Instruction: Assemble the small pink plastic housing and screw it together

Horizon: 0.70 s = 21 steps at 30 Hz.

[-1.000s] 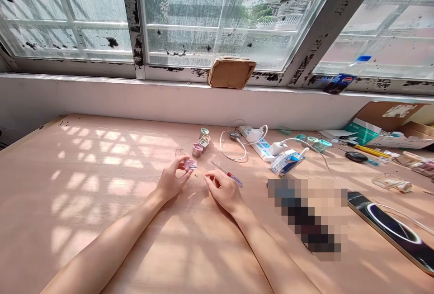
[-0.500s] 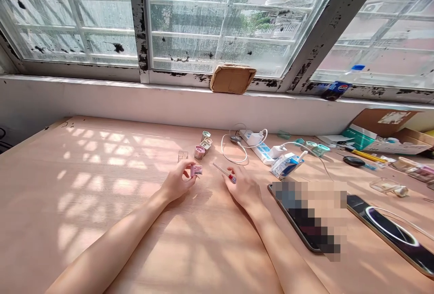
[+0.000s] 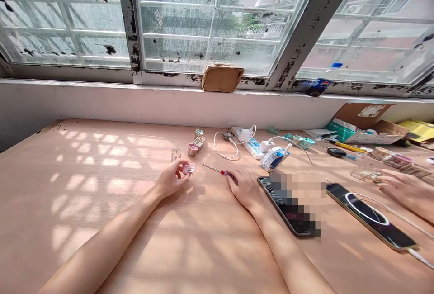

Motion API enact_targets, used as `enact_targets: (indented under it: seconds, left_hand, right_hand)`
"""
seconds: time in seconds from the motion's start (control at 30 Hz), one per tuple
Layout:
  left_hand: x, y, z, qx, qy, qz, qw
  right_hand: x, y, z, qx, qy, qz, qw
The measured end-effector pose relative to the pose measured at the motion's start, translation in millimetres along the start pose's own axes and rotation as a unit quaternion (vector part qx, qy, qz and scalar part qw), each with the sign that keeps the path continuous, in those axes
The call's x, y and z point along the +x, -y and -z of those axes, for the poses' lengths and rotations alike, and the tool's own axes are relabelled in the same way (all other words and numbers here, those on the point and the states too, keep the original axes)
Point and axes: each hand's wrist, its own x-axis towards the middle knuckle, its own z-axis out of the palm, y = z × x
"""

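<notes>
My left hand (image 3: 172, 178) pinches a small pink pencil sharpener piece (image 3: 188, 168) between thumb and fingers, just above the table. Its finer details are too small to make out. Next to those fingers stands a clear plastic case (image 3: 176, 154). My right hand (image 3: 246, 187) rests on the table, thumb and forefinger around the handle end of a screwdriver (image 3: 222, 172). The screwdriver has a red and clear handle, and its thin metal shaft points left toward my left hand. Beyond both hands, several hexagonal sharpeners (image 3: 193, 149) in pink, beige and green stand grouped.
A power strip (image 3: 249, 144) with white plugs and cables lies behind a milk carton (image 3: 273, 159). Right of my arm are two phones (image 3: 285, 210). Another person's hand (image 3: 403, 190) touches a clear case (image 3: 362, 173) at far right. An open box (image 3: 369, 133) stands behind.
The view has turned right. The screwdriver has swung flatter, with more of its handle showing beyond my right fingers. Another person's hand has come in at the right, onto a clear case.
</notes>
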Motion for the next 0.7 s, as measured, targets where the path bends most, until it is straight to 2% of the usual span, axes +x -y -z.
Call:
enact_targets:
  seconds: [0.2,0.4,0.7]
  left_hand:
    - [-0.8,-3.1,0.5,-0.027,0.011,0.049,0.998]
    - [0.5,-0.4,0.6,-0.049,0.042,0.075,0.995]
    - [2.1,3.2,-0.8,-0.038,0.049,0.057,0.996]
  right_hand:
    - [1.1,2.6,8.8,0.088,0.009,-0.004,0.996]
    - [2.1,11.7,16.7,0.155,0.057,0.015,0.986]
    - [2.3,18.9,14.1,0.167,0.079,0.018,0.983]
